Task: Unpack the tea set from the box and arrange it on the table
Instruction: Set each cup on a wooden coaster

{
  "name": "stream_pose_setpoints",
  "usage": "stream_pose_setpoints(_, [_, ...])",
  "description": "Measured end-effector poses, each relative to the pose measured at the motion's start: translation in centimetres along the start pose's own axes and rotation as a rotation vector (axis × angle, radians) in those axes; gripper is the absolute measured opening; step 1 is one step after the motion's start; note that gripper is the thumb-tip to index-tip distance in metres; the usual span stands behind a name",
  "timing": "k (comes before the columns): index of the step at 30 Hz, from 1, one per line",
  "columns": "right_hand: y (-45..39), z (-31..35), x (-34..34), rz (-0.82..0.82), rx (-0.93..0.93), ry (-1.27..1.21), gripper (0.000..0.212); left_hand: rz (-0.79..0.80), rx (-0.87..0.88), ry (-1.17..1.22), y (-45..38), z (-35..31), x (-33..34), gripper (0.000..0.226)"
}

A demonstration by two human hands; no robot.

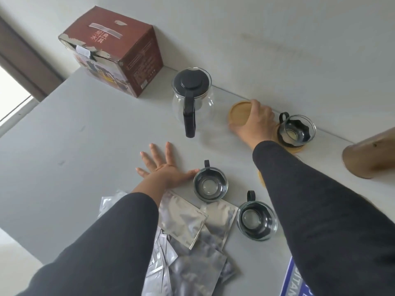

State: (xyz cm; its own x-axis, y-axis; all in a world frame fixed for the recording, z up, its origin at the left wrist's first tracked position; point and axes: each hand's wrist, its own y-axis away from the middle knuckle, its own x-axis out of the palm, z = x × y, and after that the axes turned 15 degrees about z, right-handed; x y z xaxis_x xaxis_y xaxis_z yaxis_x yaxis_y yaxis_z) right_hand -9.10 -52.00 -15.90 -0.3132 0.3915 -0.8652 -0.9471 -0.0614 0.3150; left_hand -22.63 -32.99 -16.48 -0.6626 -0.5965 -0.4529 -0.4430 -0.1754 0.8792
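Observation:
A glass teapot (192, 99) with a black lid and handle stands near the wall. To its right my right hand (254, 122) grips a round wooden coaster (238, 111) lying on the table. A glass cup (296, 130) with a black holder sits on another coaster (291, 148) further right. Two more glass cups (210, 183) (256, 220) stand nearer to me. My left hand (162, 167) rests flat on the table with fingers spread, its thumb close to the nearer cup. The brown box (113, 52) stands at the far left against the wall.
A pile of silver foil packets (188, 238) lies by my left forearm. A brown cylinder (369, 154) lies at the right edge. Part of a wooden coaster (261, 178) shows under my right sleeve. A blue printed item (296, 283) is at the bottom right. The table's left edge runs diagonally.

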Motion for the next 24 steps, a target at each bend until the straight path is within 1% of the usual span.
stream_pose_setpoints(3, [1.5, -0.3, -0.3, -0.011, -0.058, 0.093, 0.091, -0.002, 0.007, -0.008, -0.1, 0.1, 0.1, 0.117])
stream_pose_setpoints(8, [5.0, -0.6, 0.8, 0.080, -0.208, 0.195, 0.085, -0.013, 0.008, -0.007, -0.1, 0.2, 0.1, 0.118])
stream_pose_setpoints(13, [7.2, -1.4, 1.9, 0.186, -0.191, 0.323, 0.092, -0.015, 0.013, -0.021, 0.3, 0.2, 0.2, 0.118])
stream_pose_setpoints(20, [7.5, -1.5, 1.4, 0.254, -0.179, 0.300, 0.082, 0.000, 0.014, -0.029, 0.4, 0.2, 0.1, 0.118])
stream_pose_setpoints(24, [6.9, -1.0, 0.7, 0.207, -0.165, 0.188, 0.068, 0.003, 0.015, -0.026, 0.4, 0.2, 0.0, 0.119])
